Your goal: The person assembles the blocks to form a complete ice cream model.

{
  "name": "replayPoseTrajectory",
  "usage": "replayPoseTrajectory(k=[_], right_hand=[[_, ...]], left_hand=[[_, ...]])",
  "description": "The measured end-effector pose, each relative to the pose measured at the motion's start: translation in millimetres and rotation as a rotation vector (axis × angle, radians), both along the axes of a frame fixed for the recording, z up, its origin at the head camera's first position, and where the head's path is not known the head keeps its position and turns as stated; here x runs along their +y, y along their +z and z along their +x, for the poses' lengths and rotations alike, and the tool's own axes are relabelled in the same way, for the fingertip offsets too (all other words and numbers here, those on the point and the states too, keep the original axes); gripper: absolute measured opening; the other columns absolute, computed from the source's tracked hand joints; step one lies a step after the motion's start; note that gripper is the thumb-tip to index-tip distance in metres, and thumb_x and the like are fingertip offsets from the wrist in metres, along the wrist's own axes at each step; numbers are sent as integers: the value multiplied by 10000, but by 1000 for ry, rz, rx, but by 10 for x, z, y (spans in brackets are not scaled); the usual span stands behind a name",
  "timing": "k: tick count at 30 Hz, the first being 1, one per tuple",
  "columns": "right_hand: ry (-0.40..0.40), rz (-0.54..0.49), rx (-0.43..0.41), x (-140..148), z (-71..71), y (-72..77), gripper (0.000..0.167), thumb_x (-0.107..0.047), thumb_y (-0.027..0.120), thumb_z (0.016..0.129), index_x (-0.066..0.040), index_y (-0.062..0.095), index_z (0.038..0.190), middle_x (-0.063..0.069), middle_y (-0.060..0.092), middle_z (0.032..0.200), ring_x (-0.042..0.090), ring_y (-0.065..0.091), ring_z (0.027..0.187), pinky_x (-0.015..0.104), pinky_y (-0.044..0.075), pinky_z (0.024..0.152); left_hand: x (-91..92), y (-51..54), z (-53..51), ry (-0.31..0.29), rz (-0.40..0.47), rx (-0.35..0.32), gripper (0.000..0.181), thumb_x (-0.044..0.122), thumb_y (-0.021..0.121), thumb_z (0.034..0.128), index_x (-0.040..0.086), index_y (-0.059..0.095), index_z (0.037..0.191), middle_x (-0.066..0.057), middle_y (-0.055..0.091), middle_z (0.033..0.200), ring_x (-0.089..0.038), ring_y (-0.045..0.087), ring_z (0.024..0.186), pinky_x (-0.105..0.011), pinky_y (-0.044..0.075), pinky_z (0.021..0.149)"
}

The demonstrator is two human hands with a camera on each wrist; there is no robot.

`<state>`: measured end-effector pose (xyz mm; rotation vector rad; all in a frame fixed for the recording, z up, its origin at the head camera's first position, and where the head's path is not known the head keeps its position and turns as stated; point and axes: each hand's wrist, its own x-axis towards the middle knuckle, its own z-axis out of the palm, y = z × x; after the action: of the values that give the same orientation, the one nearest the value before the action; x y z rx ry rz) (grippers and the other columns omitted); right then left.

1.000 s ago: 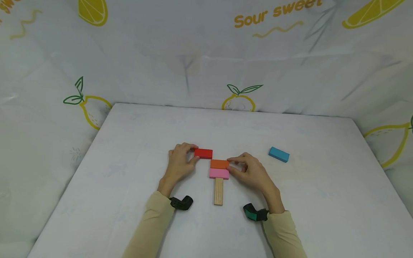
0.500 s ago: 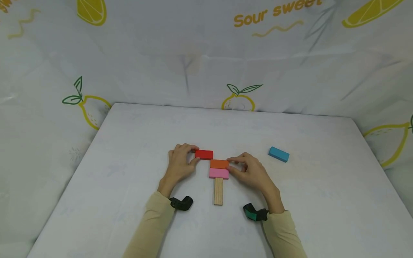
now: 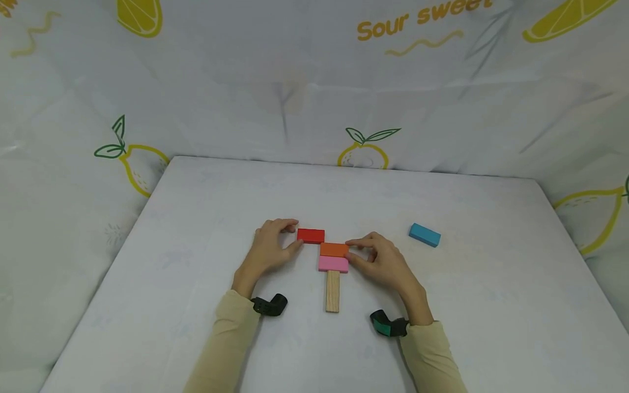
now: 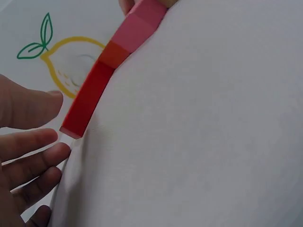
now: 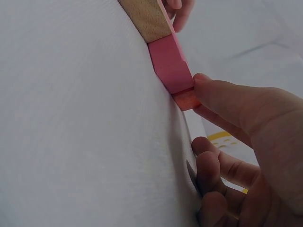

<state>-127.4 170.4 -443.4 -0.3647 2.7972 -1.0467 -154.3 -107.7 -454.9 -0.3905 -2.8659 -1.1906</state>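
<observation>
A red block [image 3: 310, 236] lies flat on the table, just behind and left of an orange block [image 3: 334, 250]. Directly in front of the orange one is a pink block [image 3: 333, 264], and a plain wooden block [image 3: 332, 291] runs from it toward the person. My left hand [image 3: 272, 245] is beside the red block's left end, thumb and fingers spread around it; the left wrist view shows a gap between the fingertips and the red block [image 4: 87, 101]. My right hand [image 3: 383, 262] pinches the orange block's right end between thumb and index finger; in the right wrist view the thumb meets the orange block [image 5: 187, 99].
A blue block [image 3: 425, 234] lies at an angle to the right, beyond the right hand. The white table [image 3: 221, 185] ends at the back against a sheet [image 3: 236, 98] printed with lemons. Both wrists carry a black camera.
My left hand shifted the red block slightly to the right, then let go and drew back a little to the left. The right hand has kept its place at the orange block.
</observation>
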Motion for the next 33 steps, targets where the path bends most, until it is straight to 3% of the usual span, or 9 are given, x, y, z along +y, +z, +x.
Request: replayPoseTrajectory(k=[4,17,33], right_hand=[[-2,-7,1,-3,2,6,307,-294,766,907,-180,768,1192,45,653,1016,132,506,722,231,418,610],[-14,-8,-10,-11,10,27,314,-300,766,905,-174,767,1193,53,656,1022,137,507,730,230,415,612],[-21,7,-17,-13,13,29,320,-303,762,908,-178,765,1202,55,653,1029,139,506,726,228,409,606]], left_hand=[[-58,43,-24,-16,20,-49,362,156,708,904,26,691,1242,-126,740,1166,-310,622,1136,-498,461,1062],[5,65,-45,-50,-57,-7,274,109,717,910,38,729,1174,-115,746,1139,-292,632,1098,-472,493,1003],[95,73,-35,-53,-60,26,255,118,726,901,53,743,1148,-104,751,1111,-295,630,1079,-483,483,975]])
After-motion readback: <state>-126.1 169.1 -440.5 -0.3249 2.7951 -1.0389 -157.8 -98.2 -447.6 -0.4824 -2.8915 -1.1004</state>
